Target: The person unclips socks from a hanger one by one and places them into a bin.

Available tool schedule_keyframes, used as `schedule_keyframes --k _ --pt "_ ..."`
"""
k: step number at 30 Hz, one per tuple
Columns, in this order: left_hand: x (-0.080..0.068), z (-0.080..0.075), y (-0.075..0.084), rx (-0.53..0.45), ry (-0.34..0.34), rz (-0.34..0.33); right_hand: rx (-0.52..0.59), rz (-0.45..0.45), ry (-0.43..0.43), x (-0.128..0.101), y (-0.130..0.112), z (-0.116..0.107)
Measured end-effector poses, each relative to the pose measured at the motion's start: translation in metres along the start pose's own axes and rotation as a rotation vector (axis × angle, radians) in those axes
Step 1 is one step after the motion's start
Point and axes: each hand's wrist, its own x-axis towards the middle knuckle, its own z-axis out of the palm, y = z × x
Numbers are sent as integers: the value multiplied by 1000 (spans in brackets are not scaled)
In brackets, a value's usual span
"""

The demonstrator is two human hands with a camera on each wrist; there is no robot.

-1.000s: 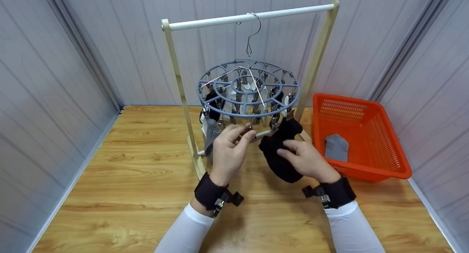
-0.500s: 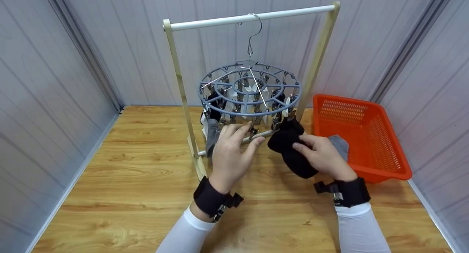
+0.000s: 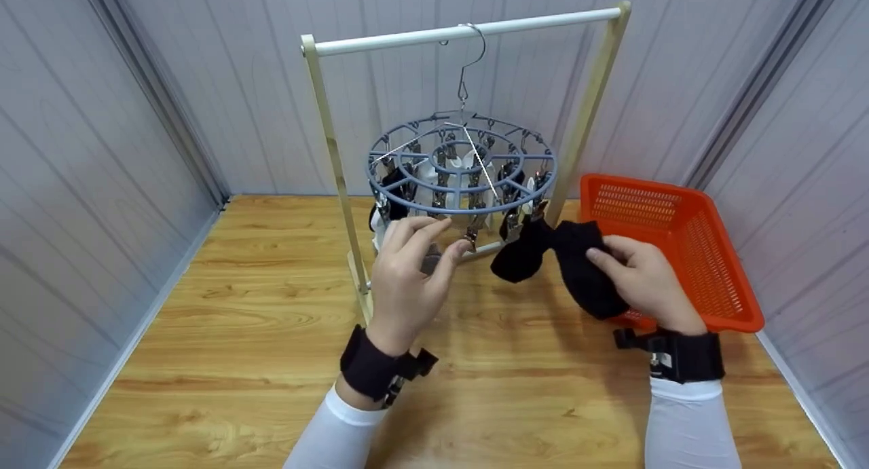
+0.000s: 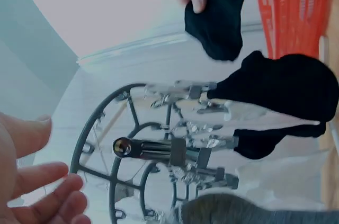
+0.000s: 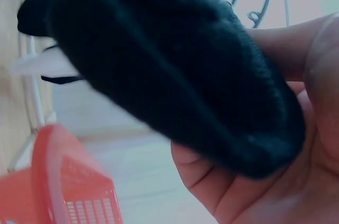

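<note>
A grey-blue round peg hanger [image 3: 461,162] hangs by its hook from the white rail [image 3: 407,40] of a wooden rack. My right hand [image 3: 614,255] grips a black sock [image 3: 585,269], held just right of the hanger; the right wrist view shows this sock [image 5: 159,70] lying across my fingers [image 5: 296,49]. A second black sock [image 3: 517,257] hangs pegged at the hanger's right rim. My left hand [image 3: 441,241] hovers with relaxed fingers just below the front rim, holding nothing. In the left wrist view a metal peg [image 4: 159,149] juts out beside that hand [image 4: 37,181].
An orange plastic basket [image 3: 686,252] stands on the wooden floor at the right, behind my right hand. Grey, white and black socks hang from other pegs, among them a grey sock [image 4: 238,211]. Grey panel walls close in on three sides.
My right hand has carried the black sock to the right and upward, towards the basket side. My left hand has come off the front peg and shifted slightly left.
</note>
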Motion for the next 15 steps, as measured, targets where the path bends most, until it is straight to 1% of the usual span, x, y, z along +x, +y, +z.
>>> schedule_keyframes --k 4,8,11,15 --pt "3 -4 -5 21 56 38 19 34 67 -2 7 -9" --pt "4 -6 -11 75 75 54 3 72 157 -3 15 -13" --pt "5 -7 -15 123 68 46 -46 94 215 -4 20 -14" --pt "5 -8 -20 169 41 12 -122 125 267 -4 27 -16"
